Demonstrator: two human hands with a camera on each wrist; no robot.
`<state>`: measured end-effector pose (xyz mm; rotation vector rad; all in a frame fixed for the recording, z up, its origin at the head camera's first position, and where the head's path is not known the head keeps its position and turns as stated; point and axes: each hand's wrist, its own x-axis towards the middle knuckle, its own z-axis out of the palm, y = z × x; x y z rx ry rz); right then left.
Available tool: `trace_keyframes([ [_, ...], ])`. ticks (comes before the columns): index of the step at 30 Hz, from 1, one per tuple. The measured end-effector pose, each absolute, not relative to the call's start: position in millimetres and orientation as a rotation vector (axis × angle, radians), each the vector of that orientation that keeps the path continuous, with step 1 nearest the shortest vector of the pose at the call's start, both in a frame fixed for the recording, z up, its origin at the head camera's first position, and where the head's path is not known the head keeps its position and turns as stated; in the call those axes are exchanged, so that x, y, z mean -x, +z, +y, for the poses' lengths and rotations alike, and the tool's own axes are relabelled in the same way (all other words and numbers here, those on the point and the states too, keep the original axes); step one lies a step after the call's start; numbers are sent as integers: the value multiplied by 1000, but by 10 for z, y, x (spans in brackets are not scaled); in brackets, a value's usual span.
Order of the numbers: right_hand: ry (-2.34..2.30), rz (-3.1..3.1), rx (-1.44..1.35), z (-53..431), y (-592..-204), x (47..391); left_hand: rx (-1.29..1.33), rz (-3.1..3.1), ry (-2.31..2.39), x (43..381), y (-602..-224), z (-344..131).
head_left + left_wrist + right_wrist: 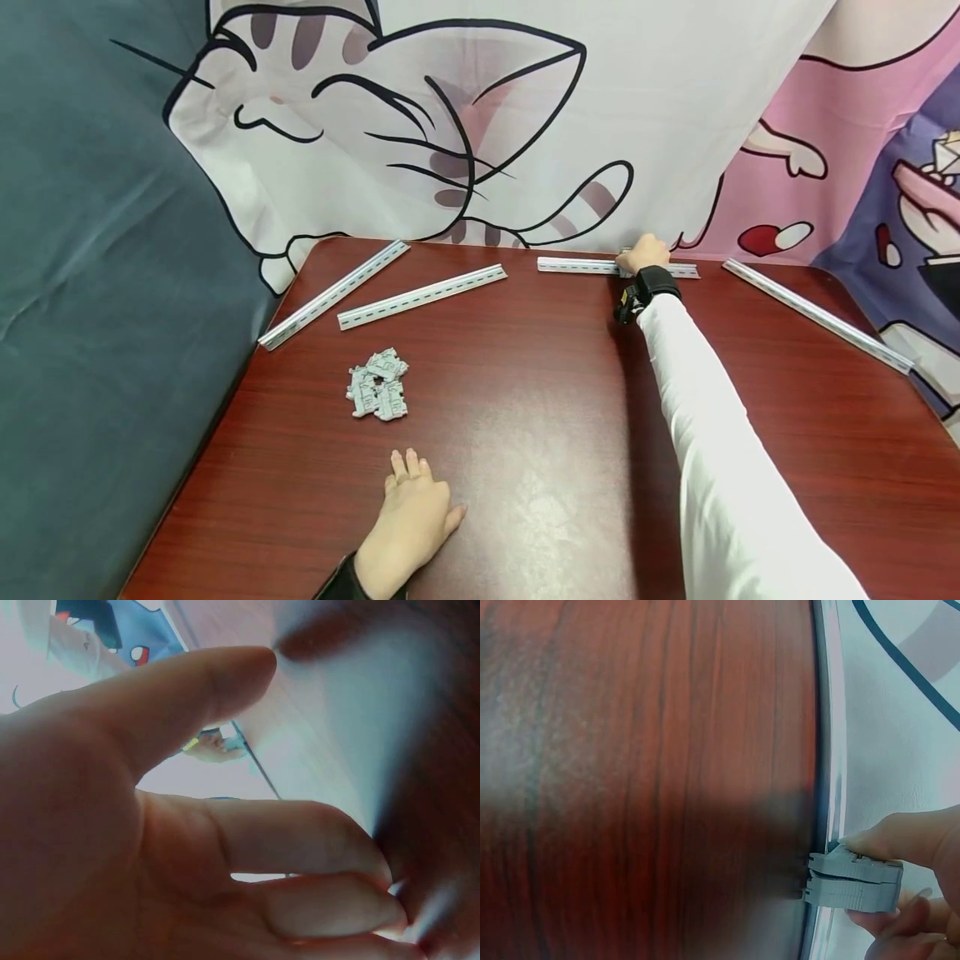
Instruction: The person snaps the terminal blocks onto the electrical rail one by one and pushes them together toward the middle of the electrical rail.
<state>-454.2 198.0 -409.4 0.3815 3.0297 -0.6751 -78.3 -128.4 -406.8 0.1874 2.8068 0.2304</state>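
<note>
At the table's far edge, my right hand (647, 252) is over a slotted metal DIN rail (577, 266). The right wrist view shows its thumb and fingers pinching a pair of grey terminal blocks (855, 881), which sit side by side across the rail (832, 750). A thin gap shows between the two blocks. My left hand (411, 517) rests palm down near the front of the table, fingers extended and thumb out to the side, holding nothing. Ahead of it lies a small pile of grey terminal blocks (377, 385).
Two more slotted rails, one at the far left (333, 296) and one beside it (422, 297), lie slanted on the brown table (525, 433). Another rail (817, 317) lies diagonally at the right. A printed cloth (675, 100) hangs behind the far edge.
</note>
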Motion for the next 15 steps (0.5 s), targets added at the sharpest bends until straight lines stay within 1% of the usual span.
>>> trace_keyframes([
  [6,-718,3016,-400,1968,-4122,4563,-180,2836,204,730,-4071,-1268],
  [15,-690,3099,-399,1870,-4139,4419,-177,2905,170,736,-4069,-1225],
])
